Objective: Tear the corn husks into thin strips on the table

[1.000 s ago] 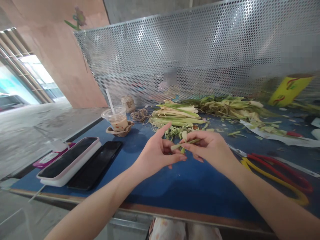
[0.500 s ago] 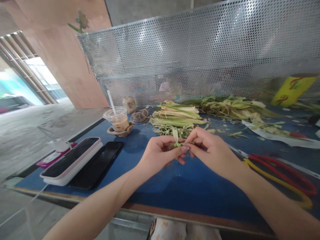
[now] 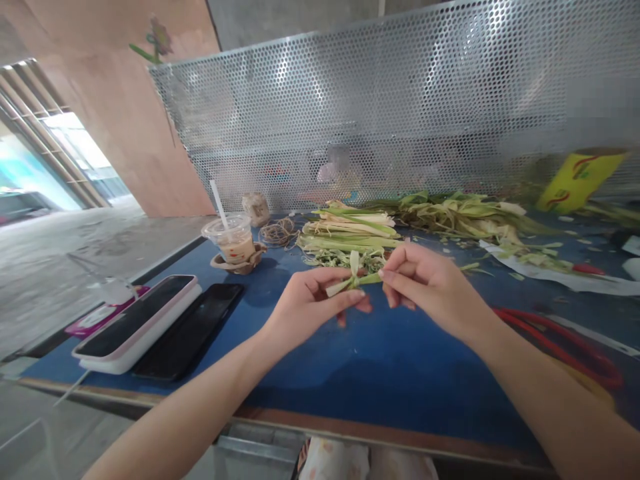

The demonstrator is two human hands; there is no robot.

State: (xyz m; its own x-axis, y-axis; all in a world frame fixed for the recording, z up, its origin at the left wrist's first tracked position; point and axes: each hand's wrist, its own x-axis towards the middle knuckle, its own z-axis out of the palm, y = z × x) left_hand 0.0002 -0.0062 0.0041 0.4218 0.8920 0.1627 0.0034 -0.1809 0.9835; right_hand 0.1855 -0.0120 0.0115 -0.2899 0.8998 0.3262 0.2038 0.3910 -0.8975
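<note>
Leaf strips (image 3: pixel 353 280) — pale green, crossed into a small knot-like shape — sat in the air just above the blue table (image 3: pixel 350 373), pinched between both hands. Going from the left: a pink-edged phone (image 3: pixel 135 323) lay screen-up near the table's left edge, touching a black phone (image 3: pixel 193 337) just beside it; behind them stood a plastic cup (image 3: pixel 234 241) with a straw, resting in a brown holder, and near that a coil of twine (image 3: pixel 277 232). The left hand (image 3: pixel 307 303) was curled, its thumb and fingertips clamped on the pale end of the strips. The right hand (image 3: pixel 430 287) met it from the other side, fingers closed on the green end, so the two hands almost touched. Beyond them lay a pile of trimmed stalks (image 3: pixel 350 233) and, further right, a looser heap of husk leaves (image 3: pixel 465 213) against the perforated metal screen (image 3: pixel 400 113). Red-handled shears (image 3: pixel 560 337) rested on the table behind the right forearm — partly hidden by it.
</note>
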